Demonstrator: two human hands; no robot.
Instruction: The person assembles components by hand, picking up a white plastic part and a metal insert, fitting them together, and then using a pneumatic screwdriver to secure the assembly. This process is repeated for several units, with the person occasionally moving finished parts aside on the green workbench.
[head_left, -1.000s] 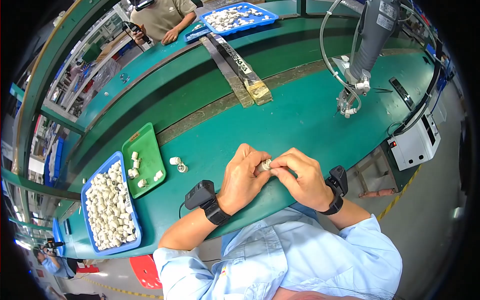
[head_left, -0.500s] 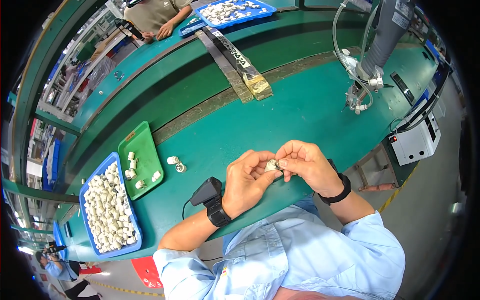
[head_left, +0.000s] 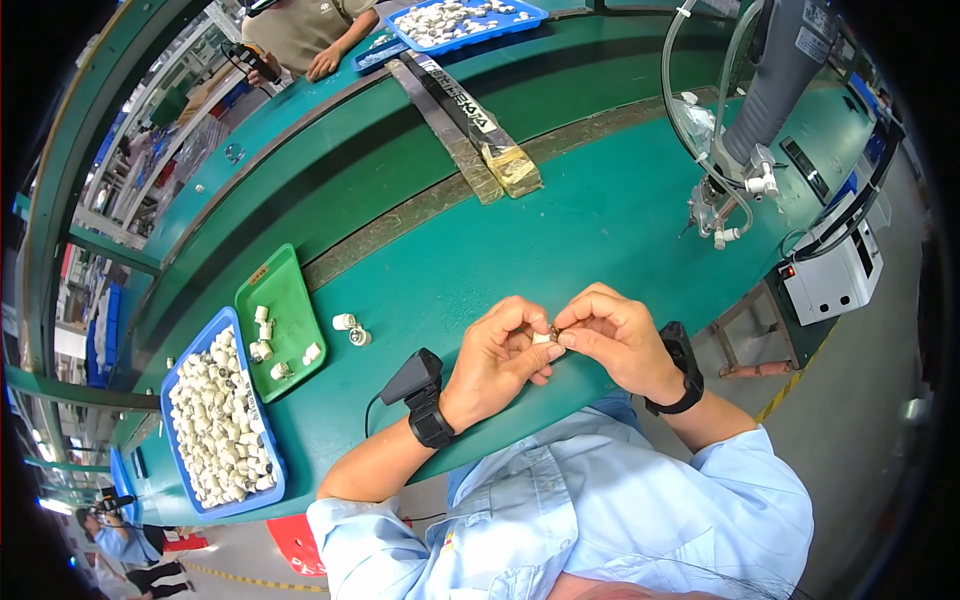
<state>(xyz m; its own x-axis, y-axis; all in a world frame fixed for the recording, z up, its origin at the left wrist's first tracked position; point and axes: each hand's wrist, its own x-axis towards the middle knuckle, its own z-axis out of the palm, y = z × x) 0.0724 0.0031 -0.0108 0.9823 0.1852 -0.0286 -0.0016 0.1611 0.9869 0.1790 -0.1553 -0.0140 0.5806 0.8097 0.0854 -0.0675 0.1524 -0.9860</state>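
Between the thumb and fingers of my left hand (head_left: 492,362) is a small white cylindrical part (head_left: 541,339), partly covered by the fingertips. My right hand (head_left: 618,342) meets it from the other side, thumb and forefinger pinched on a small dark metallic bit (head_left: 555,332) at the part's end. Whether that bit is separate or attached, I cannot tell. Both hands are just above the green bench, near its front edge. To their left, two similar white parts, an upright cylinder (head_left: 360,338) and its neighbour (head_left: 343,321), rest on the bench.
A blue tray (head_left: 279,462) heaped with white parts and a green tray (head_left: 292,315) with several more lie at left. A taped bar (head_left: 515,172) crosses the bench divider. A grey robot arm (head_left: 765,95) with tubing hangs at right. Someone works across the bench, beside another blue tray (head_left: 470,42).
The white part has turned in my fingers, and its round end shows less. My right wrist has shifted slightly. Across the bench, the person's hand has lifted a little near a dark tool.
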